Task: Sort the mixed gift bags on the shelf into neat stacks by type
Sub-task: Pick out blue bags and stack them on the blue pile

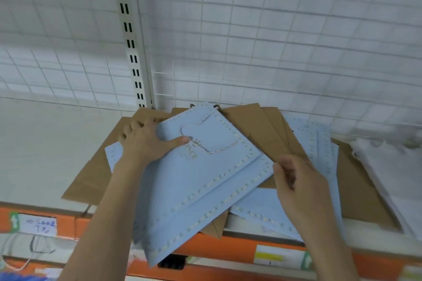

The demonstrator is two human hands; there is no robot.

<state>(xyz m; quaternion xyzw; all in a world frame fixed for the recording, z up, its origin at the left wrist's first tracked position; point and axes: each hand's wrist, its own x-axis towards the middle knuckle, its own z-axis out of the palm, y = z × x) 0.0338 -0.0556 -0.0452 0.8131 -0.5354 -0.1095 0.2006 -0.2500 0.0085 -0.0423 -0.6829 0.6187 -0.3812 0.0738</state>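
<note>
Blue gift bags [201, 180], flat, light, stiff card: left hand [146, 141] pinches top bag's far-left edge, thumb on top; right hand [296, 180] hovers near the right edge, fingers loosely curled, holding nothing.

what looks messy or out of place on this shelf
The blue gift bags and brown paper bags lie mixed and fanned at angles, not stacked. The top blue bag, gripped by the left hand, juts past the orange shelf edge.

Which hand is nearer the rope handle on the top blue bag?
Left. The left hand grips the top blue bag, thumb touching its rope handle; the right hand is off to its right, apart.
</note>
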